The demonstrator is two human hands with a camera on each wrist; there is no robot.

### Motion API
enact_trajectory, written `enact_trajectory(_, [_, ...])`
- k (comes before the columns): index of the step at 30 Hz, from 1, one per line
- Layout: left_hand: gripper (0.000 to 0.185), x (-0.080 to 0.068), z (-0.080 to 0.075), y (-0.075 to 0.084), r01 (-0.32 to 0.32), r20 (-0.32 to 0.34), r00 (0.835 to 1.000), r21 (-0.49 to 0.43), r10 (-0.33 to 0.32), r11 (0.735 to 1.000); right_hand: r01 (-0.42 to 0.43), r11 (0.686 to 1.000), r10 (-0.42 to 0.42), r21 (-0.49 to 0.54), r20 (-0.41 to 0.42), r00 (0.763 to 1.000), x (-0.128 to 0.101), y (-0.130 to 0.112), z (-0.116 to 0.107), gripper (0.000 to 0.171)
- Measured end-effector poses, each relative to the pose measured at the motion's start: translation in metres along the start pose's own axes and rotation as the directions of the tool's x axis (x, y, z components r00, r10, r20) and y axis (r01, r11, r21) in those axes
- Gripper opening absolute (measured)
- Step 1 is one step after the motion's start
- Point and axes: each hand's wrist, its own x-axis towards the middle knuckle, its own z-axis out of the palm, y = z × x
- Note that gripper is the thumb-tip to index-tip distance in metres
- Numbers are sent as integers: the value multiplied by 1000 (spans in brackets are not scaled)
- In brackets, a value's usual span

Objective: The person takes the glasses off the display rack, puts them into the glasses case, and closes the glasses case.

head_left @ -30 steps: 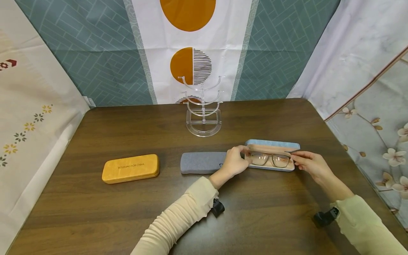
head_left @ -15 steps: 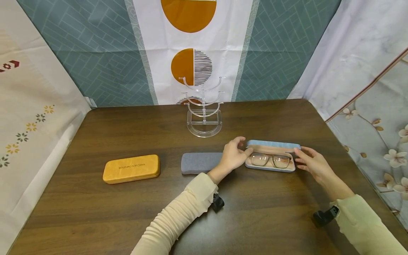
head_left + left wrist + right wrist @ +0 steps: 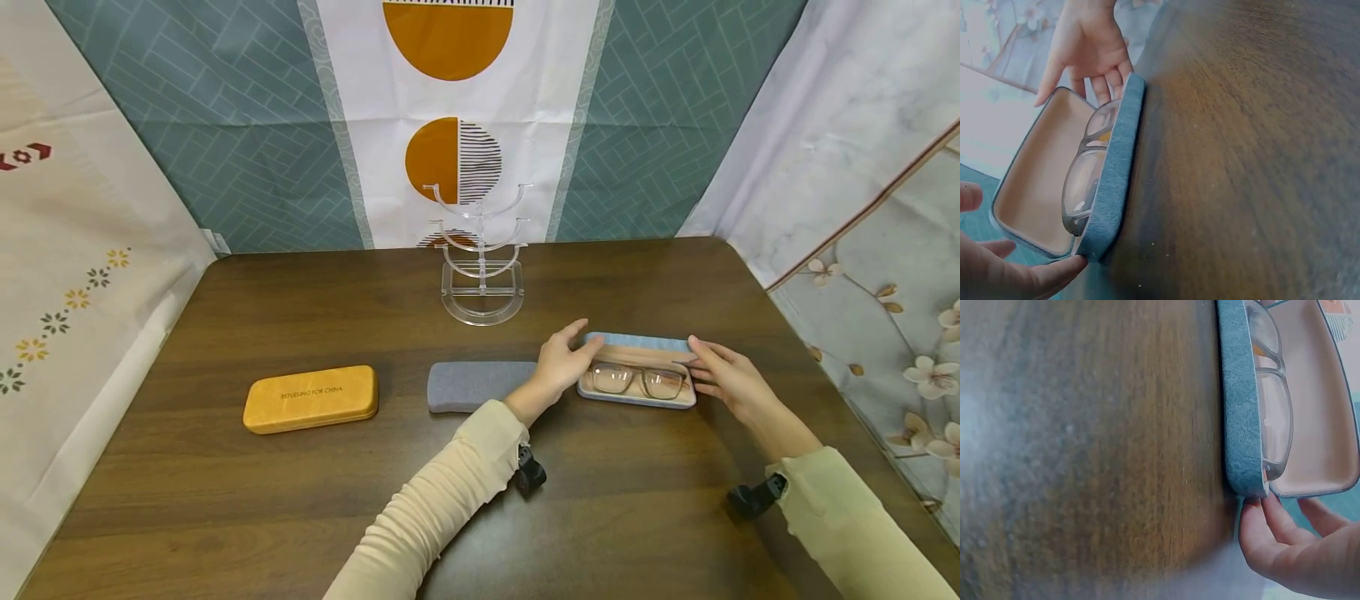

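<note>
Glasses (image 3: 636, 381) lie folded inside an open blue case (image 3: 637, 398) on the dark wooden bench (image 3: 300, 500), right of centre and just beside a closed grey case (image 3: 480, 386). The left hand (image 3: 561, 367) sits at the case's left end with its fingers loosely spread and nearly straight, their tips touching the raised lid's edge; in the left wrist view one of these fingers (image 3: 1054, 275) presses the near corner of the felt-covered shell (image 3: 1113, 169). The right hand (image 3: 726, 377) mirrors it at the right end, fingers extended and resting on the rim, and the right wrist view shows those fingers (image 3: 1272, 531) lightly touching the corner of the case (image 3: 1241, 400) rather than pinching it. The case looks light and fairly rigid, with a fuzzy covering that should give good friction; the hinged lid is probably best taken at both ends, as both hands now are. The spectacles (image 3: 1085, 181) are thin-framed and likely fragile, so the lenses should be left alone. Farther left lies a yellow case (image 3: 310, 398), and a clear tiered stand (image 3: 480, 267) rises behind.
</note>
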Motion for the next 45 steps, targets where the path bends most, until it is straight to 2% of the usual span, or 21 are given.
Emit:
enact_trajectory(4, [36, 1, 2, -3, -61, -30, 998, 25, 62, 998, 5, 1000, -5, 4, 13, 1000, 0, 0, -1, 79])
enact_trajectory(9, [30, -1, 0, -4, -109, -13, 994, 55, 110, 993, 21, 1000, -21, 4, 40, 999, 0, 2, -4, 78])
enact_trajectory(17, [29, -6, -4, -6, -105, 24, 994, 52, 103, 993, 54, 998, -52, -19, 100, 994, -1, 8, -8, 69])
enact_trajectory(27, [33, -17, -4, -8, -75, 59, 996, 111, 69, 991, 61, 994, -75, 91, 153, 985, -8, 18, -12, 65])
enact_trajectory(30, [36, -21, -3, -9, -61, 81, 995, 123, 51, 990, 72, 997, -76, 34, 134, 988, -9, 23, -12, 68])
enact_trajectory(35, [44, -24, -1, -11, -79, 111, 992, 190, 59, 979, 87, 995, -83, -54, 65, 994, -8, 30, -9, 71])
enact_trajectory(45, [45, -22, 0, -11, -52, 94, 995, 173, 36, 984, 98, 994, -96, -45, 52, 994, -6, 27, -6, 72])
